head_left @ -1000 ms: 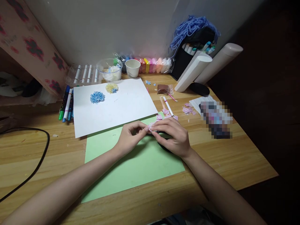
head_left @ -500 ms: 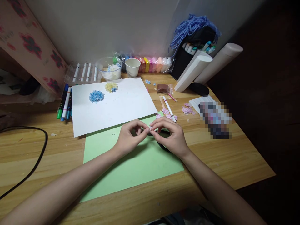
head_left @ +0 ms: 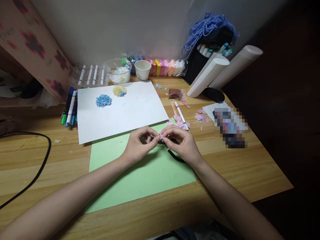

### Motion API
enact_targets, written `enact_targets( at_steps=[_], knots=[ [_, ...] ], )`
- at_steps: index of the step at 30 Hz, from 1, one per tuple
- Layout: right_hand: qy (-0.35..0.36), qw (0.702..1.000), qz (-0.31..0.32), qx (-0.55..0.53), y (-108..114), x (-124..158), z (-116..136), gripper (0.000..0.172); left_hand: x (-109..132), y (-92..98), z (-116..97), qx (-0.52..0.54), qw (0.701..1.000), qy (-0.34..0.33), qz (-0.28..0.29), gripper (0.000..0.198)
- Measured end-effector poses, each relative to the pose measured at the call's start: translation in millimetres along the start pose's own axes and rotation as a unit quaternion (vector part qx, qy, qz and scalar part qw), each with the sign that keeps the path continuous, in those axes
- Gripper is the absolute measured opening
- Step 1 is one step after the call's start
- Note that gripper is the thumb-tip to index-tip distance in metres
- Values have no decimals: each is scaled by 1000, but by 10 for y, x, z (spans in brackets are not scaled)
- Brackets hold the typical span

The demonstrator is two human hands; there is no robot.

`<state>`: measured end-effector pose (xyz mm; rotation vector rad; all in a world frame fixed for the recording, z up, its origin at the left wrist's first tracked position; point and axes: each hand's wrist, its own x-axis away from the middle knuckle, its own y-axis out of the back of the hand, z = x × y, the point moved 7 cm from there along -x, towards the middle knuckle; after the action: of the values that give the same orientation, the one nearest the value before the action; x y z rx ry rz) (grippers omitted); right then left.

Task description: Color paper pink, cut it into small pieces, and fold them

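My left hand and my right hand meet fingertip to fingertip above a green sheet. Pinched between them is a small pink-and-white paper piece, mostly covered by the fingers. Beneath my right hand lies a black curved object, partly hidden. Just beyond the hands are pink-striped paper scraps and a white marker. A white sheet overlaps the green one and bears a blue paper-scrap cluster and a yellow cluster with some blue.
Along the wall stand a clear tub, a paper cup, bagged coloured clay and a black pen holder. Markers lie at left, near a black cable. A brown packet and a pixelated object are at right.
My fingertips have shifted slightly, and a little more of the pink-and-white paper shows between them. The whole view has moved a touch; the things on the table stay put.
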<state>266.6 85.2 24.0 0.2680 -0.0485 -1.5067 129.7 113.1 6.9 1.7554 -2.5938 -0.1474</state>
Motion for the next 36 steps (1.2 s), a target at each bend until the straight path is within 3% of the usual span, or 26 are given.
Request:
enact_targets(
  at_steps=[36],
  knots=[
    [-16, 1000, 6, -19, -30, 0, -34, 2, 2, -9, 22, 5, 1000, -12, 2, 18]
  ],
)
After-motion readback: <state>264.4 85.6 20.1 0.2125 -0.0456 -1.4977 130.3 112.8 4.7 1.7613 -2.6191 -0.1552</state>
